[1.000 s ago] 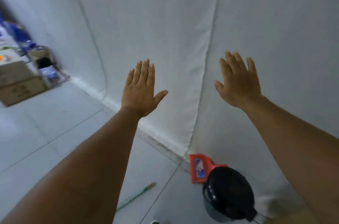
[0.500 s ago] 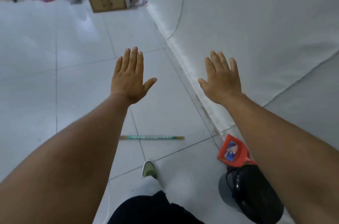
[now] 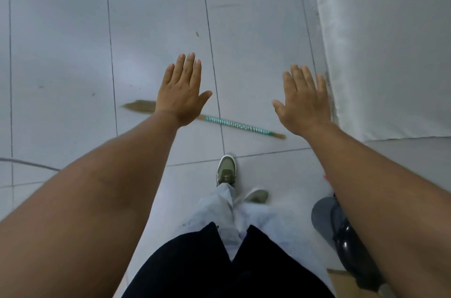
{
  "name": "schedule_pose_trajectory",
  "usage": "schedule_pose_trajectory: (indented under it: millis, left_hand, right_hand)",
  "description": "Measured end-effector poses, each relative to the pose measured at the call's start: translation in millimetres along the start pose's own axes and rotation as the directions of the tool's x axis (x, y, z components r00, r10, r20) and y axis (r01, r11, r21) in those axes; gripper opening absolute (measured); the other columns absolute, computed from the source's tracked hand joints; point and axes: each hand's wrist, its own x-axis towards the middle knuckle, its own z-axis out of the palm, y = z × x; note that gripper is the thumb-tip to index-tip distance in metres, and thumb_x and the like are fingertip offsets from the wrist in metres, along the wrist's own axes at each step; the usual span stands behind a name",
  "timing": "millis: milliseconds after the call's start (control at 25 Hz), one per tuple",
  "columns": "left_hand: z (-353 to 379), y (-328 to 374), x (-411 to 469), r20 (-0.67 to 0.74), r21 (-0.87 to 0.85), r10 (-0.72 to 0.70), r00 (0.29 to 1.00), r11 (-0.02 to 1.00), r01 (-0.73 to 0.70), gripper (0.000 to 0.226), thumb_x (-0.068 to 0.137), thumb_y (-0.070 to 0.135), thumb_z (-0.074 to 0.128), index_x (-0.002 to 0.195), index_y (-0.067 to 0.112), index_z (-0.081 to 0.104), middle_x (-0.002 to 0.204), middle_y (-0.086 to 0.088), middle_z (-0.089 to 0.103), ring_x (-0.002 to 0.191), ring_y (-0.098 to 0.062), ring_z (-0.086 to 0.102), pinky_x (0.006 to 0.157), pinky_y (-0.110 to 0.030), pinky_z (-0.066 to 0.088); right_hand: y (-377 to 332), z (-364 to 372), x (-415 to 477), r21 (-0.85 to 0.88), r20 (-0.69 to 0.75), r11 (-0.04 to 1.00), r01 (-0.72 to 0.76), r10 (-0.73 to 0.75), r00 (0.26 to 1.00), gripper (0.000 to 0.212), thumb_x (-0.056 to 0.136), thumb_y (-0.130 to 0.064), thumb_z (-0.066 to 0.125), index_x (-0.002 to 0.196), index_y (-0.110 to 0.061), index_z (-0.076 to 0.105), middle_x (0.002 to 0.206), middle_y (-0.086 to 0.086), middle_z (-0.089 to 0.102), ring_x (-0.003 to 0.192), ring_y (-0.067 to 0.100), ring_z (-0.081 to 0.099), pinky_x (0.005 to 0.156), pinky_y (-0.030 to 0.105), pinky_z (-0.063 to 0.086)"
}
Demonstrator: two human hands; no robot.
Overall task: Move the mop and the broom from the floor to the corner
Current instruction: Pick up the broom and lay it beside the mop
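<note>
The broom [image 3: 240,125] lies flat on the tiled floor just ahead of my feet. Its handle is wrapped in teal and white bands, and its straw head [image 3: 140,105] points left. My left hand [image 3: 181,92] hovers open above the broom, palm down, hiding the stretch between head and handle. My right hand [image 3: 303,102] is held out open too, palm down, above the floor past the handle's right end. Neither hand touches the broom. No mop is in view.
A white cloth-covered wall [image 3: 380,48] runs along the right side. A grey bin with a black lid [image 3: 341,231] stands at my lower right, partly behind my right arm. A thin cable [image 3: 29,163] crosses the floor at the left. My green shoes [image 3: 225,172] stand near the broom.
The view has swung down from the wall to the floor at my feet. The broom now shows nearly whole, with its straw head. Both hands stay open and outstretched.
</note>
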Motion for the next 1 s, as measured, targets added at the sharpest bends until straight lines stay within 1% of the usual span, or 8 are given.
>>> schedule_pose_trajectory:
  millis: [280, 400, 520, 600, 680, 800, 920, 1000]
  left_hand:
    - [47, 10, 34, 0.159, -0.008, -0.012, 0.987, 1.0, 0.013, 0.073, 0.096, 0.048, 0.03, 0.15, 0.006, 0.006, 0.161, -0.015, 0.006, 0.148, -0.032, 0.001, 0.119, -0.047, 0.005]
    - [91, 4, 57, 0.204, 0.014, -0.035, 0.978, 0.999, 0.033, 0.071, 0.097, 0.047, 0.031, 0.15, 0.007, 0.007, 0.161, -0.014, 0.007, 0.148, -0.032, 0.001, 0.119, -0.047, 0.005]
    - [174, -3, 73, 0.304, 0.009, -0.052, 0.951, 0.999, 0.052, 0.071, 0.097, 0.046, 0.032, 0.151, 0.007, 0.007, 0.161, -0.013, 0.007, 0.148, -0.031, 0.001, 0.119, -0.046, 0.004]
    - [235, -8, 84, 0.364, 0.016, -0.036, 0.931, 0.999, 0.033, 0.068, 0.098, 0.043, 0.03, 0.151, 0.007, 0.006, 0.161, -0.013, 0.007, 0.148, -0.031, 0.0, 0.118, -0.046, 0.002]
    - [321, -18, 107, 0.413, 0.017, -0.06, 0.909, 0.998, 0.058, 0.064, 0.099, 0.038, 0.026, 0.151, 0.007, 0.005, 0.161, -0.013, 0.008, 0.148, -0.03, -0.001, 0.118, -0.046, -0.001]
    - [418, -33, 137, 0.481, 0.018, -0.084, 0.873, 0.996, 0.086, 0.061, 0.1, 0.032, 0.028, 0.15, 0.006, 0.005, 0.161, -0.013, 0.01, 0.148, -0.032, 0.001, 0.118, -0.047, 0.001]
    - [494, -52, 151, 0.608, 0.036, 0.02, 0.794, 0.998, -0.053, 0.071, 0.096, 0.03, 0.045, 0.15, 0.007, 0.005, 0.159, -0.015, 0.016, 0.147, -0.034, 0.009, 0.119, -0.048, 0.009]
    - [531, -65, 157, 0.644, 0.038, 0.087, 0.76, 0.989, -0.145, 0.074, 0.089, 0.026, 0.06, 0.147, 0.005, 0.018, 0.151, -0.02, 0.033, 0.14, -0.038, 0.027, 0.115, -0.051, 0.021]
  right_hand:
    - [21, 66, 48, 0.04, 0.167, 0.999, 0.027, -0.034, 0.985, 0.071, 0.091, -0.04, 0.046, 0.146, -0.007, 0.016, 0.157, 0.013, 0.016, 0.145, 0.028, 0.007, 0.116, 0.047, 0.008]
    - [24, 119, 76, 0.074, 0.217, 0.996, 0.055, -0.07, 0.974, 0.07, 0.092, -0.04, 0.046, 0.146, -0.007, 0.015, 0.157, 0.013, 0.015, 0.145, 0.028, 0.008, 0.116, 0.046, 0.01]
    - [21, 207, 104, 0.148, 0.328, 0.988, 0.036, -0.083, 0.941, 0.071, 0.091, -0.037, 0.049, 0.146, -0.006, 0.016, 0.157, 0.014, 0.015, 0.144, 0.029, 0.011, 0.116, 0.044, 0.014]
    - [18, 269, 118, 0.201, 0.366, 0.98, 0.011, -0.085, 0.927, 0.069, 0.089, -0.031, 0.055, 0.144, -0.004, 0.022, 0.153, 0.018, 0.024, 0.14, 0.032, 0.021, 0.112, 0.045, 0.023]
    - [15, 355, 134, 0.221, 0.405, 0.975, 0.019, -0.109, 0.908, 0.061, 0.084, -0.021, 0.06, 0.137, -0.003, 0.035, 0.144, 0.018, 0.038, 0.131, 0.034, 0.033, 0.103, 0.047, 0.034]
    - [13, 451, 145, 0.207, 0.472, 0.974, 0.089, -0.179, 0.863, 0.041, 0.081, -0.011, 0.056, 0.121, -0.003, 0.05, 0.131, 0.017, 0.05, 0.121, 0.036, 0.042, 0.092, 0.047, 0.041]
    - [10, 522, 150, 0.187, 0.505, 0.98, 0.071, -0.158, 0.848, 0.037, 0.08, -0.008, 0.057, 0.116, -0.002, 0.053, 0.123, 0.02, 0.053, 0.114, 0.039, 0.046, 0.089, 0.047, 0.042]
    - [6, 556, 153, 0.188, 0.525, 0.982, 0.022, -0.119, 0.843, 0.038, 0.08, -0.01, 0.061, 0.116, -0.001, 0.053, 0.118, 0.024, 0.054, 0.106, 0.042, 0.05, 0.085, 0.049, 0.043]
